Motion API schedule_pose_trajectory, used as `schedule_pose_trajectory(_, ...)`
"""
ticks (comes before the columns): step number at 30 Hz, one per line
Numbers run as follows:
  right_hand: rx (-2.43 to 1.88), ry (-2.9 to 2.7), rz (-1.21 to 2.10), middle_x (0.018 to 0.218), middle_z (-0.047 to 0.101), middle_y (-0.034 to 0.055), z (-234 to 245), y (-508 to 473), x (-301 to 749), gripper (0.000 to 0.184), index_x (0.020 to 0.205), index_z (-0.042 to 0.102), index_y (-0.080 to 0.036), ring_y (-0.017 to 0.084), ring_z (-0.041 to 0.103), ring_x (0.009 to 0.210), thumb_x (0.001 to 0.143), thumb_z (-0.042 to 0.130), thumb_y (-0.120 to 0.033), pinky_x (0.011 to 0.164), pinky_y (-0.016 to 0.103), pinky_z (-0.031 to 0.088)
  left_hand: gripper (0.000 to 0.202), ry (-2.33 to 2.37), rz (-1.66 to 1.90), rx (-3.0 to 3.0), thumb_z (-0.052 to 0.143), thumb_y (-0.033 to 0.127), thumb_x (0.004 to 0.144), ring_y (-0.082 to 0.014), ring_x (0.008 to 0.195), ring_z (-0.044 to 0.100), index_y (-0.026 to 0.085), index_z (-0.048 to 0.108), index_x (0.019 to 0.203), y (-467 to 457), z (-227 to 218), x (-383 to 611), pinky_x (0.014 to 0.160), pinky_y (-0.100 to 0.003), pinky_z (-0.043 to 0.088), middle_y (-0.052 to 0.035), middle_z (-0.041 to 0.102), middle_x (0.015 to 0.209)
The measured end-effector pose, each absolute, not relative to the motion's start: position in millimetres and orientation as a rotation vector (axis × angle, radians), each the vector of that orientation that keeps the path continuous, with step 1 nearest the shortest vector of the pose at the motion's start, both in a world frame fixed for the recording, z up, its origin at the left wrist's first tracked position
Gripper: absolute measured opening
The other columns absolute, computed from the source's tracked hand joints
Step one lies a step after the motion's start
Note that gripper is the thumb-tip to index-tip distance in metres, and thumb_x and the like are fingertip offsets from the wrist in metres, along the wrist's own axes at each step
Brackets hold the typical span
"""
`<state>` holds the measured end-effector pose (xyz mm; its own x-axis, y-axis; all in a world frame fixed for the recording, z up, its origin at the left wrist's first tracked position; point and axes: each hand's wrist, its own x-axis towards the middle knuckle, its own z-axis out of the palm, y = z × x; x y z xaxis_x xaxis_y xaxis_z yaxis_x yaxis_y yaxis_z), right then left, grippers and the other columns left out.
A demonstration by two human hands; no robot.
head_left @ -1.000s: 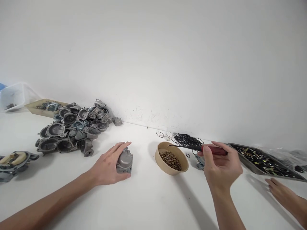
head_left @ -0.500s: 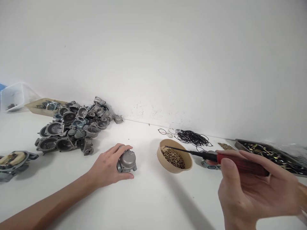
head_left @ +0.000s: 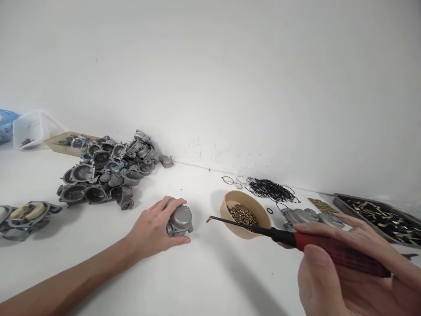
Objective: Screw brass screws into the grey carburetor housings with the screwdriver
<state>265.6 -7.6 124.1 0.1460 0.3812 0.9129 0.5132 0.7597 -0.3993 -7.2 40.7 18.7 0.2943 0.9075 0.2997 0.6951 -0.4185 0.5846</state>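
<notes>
My left hand (head_left: pixel 153 229) is wrapped round a grey metal carburetor (head_left: pixel 182 218) standing on the white table, its domed bowl facing up. In my right hand (head_left: pixel 358 289) lies a screwdriver (head_left: pixel 332 250) with a dark red handle and a long black shaft, pointing left. A small screw (head_left: pixel 208 219) sits at the screwdriver's tip, apart from the carburetor and to its right. Below the shaft stands a tan bowl (head_left: pixel 255 200) holding many brass-coloured screws.
A heap of grey carburetor parts (head_left: pixel 95 193) lies at the left, before a tan tray (head_left: pixel 62 149) and a clear bin (head_left: pixel 28 129). Other carburetors (head_left: pixel 29 217) stand at far left. Black rubber rings (head_left: pixel 271 190) lie behind the bowl; a dark tray (head_left: pixel 381 215) is at right.
The screwdriver's tip has come out of the bowl and moved left toward the carburetor, with a screw on it. My left hand keeps its hold. The view has turned slightly left.
</notes>
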Motion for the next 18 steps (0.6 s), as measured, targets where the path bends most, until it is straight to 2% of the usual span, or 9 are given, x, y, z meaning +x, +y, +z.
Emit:
schedule_pose_trajectory(2,-0.786,-1.426,-0.144,0.089,0.074,0.0064,124.7,-6.9,259.2,0.023,0.110,0.081,-0.028,0.025,0.070,0.071,0.089,0.078,-0.020,0.053,0.042,0.058,0.076,1.462,0.845,2.229,0.089,0.044,0.081,-0.0347,0.115,0.072,0.033,0.048,0.144,40.0,19.5,-6.8,0.086,-0.043,0.061,-0.0070,0.065,0.138)
schedule_pose_trajectory(3,-0.779,-1.434,-0.133,0.087,0.076,0.0067,124.3,-5.7,257.1,0.023,0.109,0.081,-0.027,0.026,0.072,0.071,0.088,0.078,-0.019,0.053,0.042,0.060,0.075,1.470,0.836,2.232,0.088,0.045,0.081,-0.0348,0.115,0.071,0.033,0.048,0.144,39.5,19.8,-6.5,0.085,-0.043,0.061,-0.0071,0.065,0.138)
schedule_pose_trajectory(7,-0.610,-1.550,-0.170,0.089,0.080,0.0076,119.1,1.0,252.5,0.042,0.121,0.078,-0.020,0.025,0.075,0.070,0.082,0.078,-0.003,0.052,0.040,0.064,0.069,1.522,0.815,2.272,0.082,0.043,0.086,-0.0345,0.116,0.072,0.032,0.047,0.145,36.6,20.5,-3.6,0.079,-0.041,0.063,-0.0074,0.066,0.137)
schedule_pose_trajectory(11,-0.582,-1.608,-0.224,0.091,0.079,0.0071,112.3,3.2,245.2,0.048,0.125,0.076,-0.017,0.024,0.076,0.073,0.081,0.076,0.001,0.055,0.038,0.065,0.065,1.584,0.793,2.310,0.075,0.043,0.089,-0.0329,0.111,0.073,0.031,0.046,0.146,33.8,21.6,-0.4,0.070,-0.038,0.062,-0.0081,0.067,0.133)
schedule_pose_trajectory(18,-0.498,-1.707,-0.155,0.103,0.077,0.0076,100.6,6.3,233.7,0.063,0.137,0.070,-0.017,0.023,0.078,0.081,0.080,0.069,0.009,0.061,0.036,0.068,0.065,1.591,0.801,2.311,0.075,0.041,0.088,-0.0315,0.113,0.073,0.030,0.047,0.146,33.0,22.0,1.4,0.069,-0.037,0.063,-0.0077,0.067,0.133)
